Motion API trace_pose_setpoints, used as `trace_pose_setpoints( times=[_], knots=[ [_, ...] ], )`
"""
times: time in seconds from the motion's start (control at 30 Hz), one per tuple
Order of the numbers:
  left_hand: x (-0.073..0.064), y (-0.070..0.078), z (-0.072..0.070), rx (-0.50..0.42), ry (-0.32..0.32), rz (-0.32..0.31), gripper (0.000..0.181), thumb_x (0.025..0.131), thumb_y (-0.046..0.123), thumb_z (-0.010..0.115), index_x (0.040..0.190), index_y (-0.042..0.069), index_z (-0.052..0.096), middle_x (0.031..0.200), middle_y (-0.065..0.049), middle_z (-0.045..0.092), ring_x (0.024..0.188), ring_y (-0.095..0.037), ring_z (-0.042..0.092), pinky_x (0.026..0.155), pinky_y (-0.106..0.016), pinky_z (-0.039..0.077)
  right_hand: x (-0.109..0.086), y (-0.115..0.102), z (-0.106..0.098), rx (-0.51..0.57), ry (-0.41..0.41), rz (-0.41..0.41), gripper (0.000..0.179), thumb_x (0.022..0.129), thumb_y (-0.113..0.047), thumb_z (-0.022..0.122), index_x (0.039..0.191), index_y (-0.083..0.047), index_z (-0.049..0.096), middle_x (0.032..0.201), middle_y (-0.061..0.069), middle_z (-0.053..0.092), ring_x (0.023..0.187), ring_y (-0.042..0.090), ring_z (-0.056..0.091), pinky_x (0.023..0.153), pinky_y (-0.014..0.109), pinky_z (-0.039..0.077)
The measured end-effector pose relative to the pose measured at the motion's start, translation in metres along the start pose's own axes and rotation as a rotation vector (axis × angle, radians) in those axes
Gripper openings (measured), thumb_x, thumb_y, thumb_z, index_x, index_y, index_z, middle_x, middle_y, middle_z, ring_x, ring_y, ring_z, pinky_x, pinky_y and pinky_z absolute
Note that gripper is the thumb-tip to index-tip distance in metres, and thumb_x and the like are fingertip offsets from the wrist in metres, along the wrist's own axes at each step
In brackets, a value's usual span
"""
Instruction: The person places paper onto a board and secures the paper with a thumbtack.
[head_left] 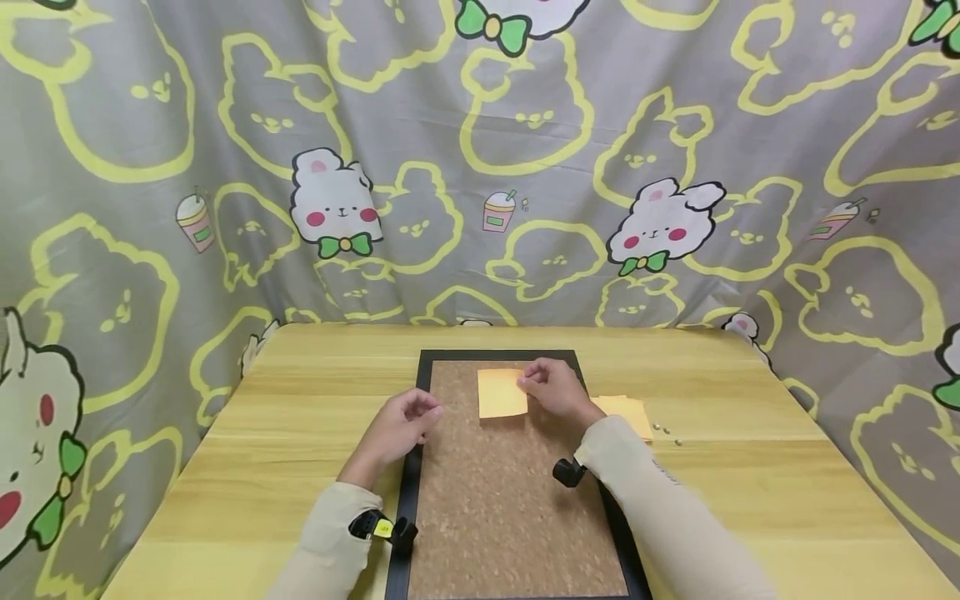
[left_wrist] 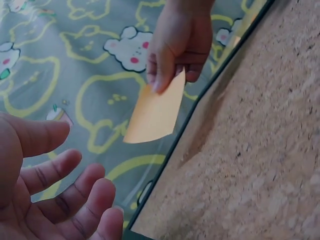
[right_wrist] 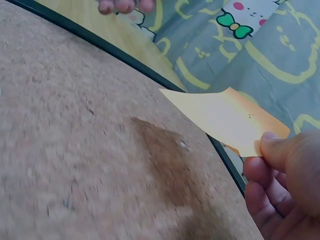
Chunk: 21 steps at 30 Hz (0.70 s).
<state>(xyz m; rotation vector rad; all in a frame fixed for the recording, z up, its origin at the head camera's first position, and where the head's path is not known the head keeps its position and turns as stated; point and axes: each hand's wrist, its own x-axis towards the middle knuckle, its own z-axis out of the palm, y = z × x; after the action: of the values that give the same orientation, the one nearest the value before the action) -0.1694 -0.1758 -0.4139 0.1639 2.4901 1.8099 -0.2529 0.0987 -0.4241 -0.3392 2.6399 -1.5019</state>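
Note:
Between thumb and fingers, my right hand [head_left: 557, 387] pinches a square orange sticky note [head_left: 501, 393] by its right edge. The note hangs over the upper part of a cork board [head_left: 510, 508] with a black frame, and its shadow falls on the cork in the right wrist view. In that view the sheet [right_wrist: 220, 115] bends slightly, its far corner lifted. My left hand [head_left: 401, 423] hovers over the board's left frame edge, holding nothing; its fingers [left_wrist: 75, 200] are loosely curled and apart in the left wrist view.
More orange sticky notes [head_left: 628, 414] lie on the wooden table [head_left: 262, 467] right of the board. Several small metallic pieces [head_left: 667, 431] lie beside them. A patterned curtain [head_left: 420, 125] hangs behind the table.

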Motion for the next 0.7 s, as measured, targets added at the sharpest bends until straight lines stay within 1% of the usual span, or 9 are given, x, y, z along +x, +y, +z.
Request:
trace_pose_setpoints(
  times=[0.1, 0.23, 0.4, 0.5, 0.7],
  knots=[
    [0.003, -0.004, -0.002, 0.016, -0.007, -0.018, 0.016, 0.096, 0.016, 0.063, 0.105, 0.003, 0.063, 0.096, -0.007, 0.059, 0.084, -0.027, 0.058, 0.068, -0.038, 0.053, 0.004, -0.003, 0.009, -0.005, 0.004, -0.018, 0.01, 0.092, -0.011, 0.067, 0.095, -0.003, 0.064, 0.078, 0.005, 0.067, 0.066, 0.023, 0.066, 0.053, 0.03, 0.049],
    [0.005, -0.007, -0.006, 0.022, 0.0, -0.04, 0.014, 0.096, 0.017, 0.063, 0.105, 0.005, 0.063, 0.097, -0.007, 0.059, 0.084, -0.029, 0.059, 0.067, -0.035, 0.052, 0.011, -0.005, 0.018, -0.007, 0.001, 0.002, 0.01, 0.092, -0.013, 0.068, 0.094, -0.004, 0.064, 0.078, 0.006, 0.067, 0.068, 0.025, 0.065, 0.051, 0.029, 0.047],
    [0.007, -0.007, -0.009, 0.039, 0.003, -0.028, 0.013, 0.096, 0.019, 0.062, 0.104, 0.007, 0.064, 0.095, -0.006, 0.06, 0.082, -0.027, 0.06, 0.067, -0.036, 0.052, 0.021, -0.003, 0.026, -0.011, -0.013, 0.034, 0.012, 0.093, -0.014, 0.067, 0.097, -0.004, 0.063, 0.081, 0.006, 0.065, 0.069, 0.02, 0.063, 0.053, 0.029, 0.047],
    [0.008, -0.007, -0.01, 0.068, 0.005, -0.017, 0.014, 0.096, 0.019, 0.062, 0.103, 0.008, 0.064, 0.091, -0.006, 0.06, 0.08, -0.026, 0.06, 0.066, -0.035, 0.052, 0.029, 0.0, 0.032, -0.011, -0.001, 0.055, 0.012, 0.092, -0.013, 0.067, 0.096, -0.003, 0.063, 0.081, 0.006, 0.065, 0.067, 0.018, 0.063, 0.054, 0.028, 0.048],
    [0.006, -0.015, -0.008, 0.316, 0.061, 0.057, 0.008, 0.095, 0.018, 0.065, 0.098, 0.011, 0.065, 0.09, 0.0, 0.063, 0.081, -0.019, 0.058, 0.073, -0.037, 0.05, 0.032, 0.001, 0.042, 0.0, -0.013, 0.106, 0.012, 0.091, -0.013, 0.068, 0.094, -0.003, 0.063, 0.081, 0.007, 0.064, 0.068, 0.017, 0.061, 0.056, 0.028, 0.048]
  ],
)
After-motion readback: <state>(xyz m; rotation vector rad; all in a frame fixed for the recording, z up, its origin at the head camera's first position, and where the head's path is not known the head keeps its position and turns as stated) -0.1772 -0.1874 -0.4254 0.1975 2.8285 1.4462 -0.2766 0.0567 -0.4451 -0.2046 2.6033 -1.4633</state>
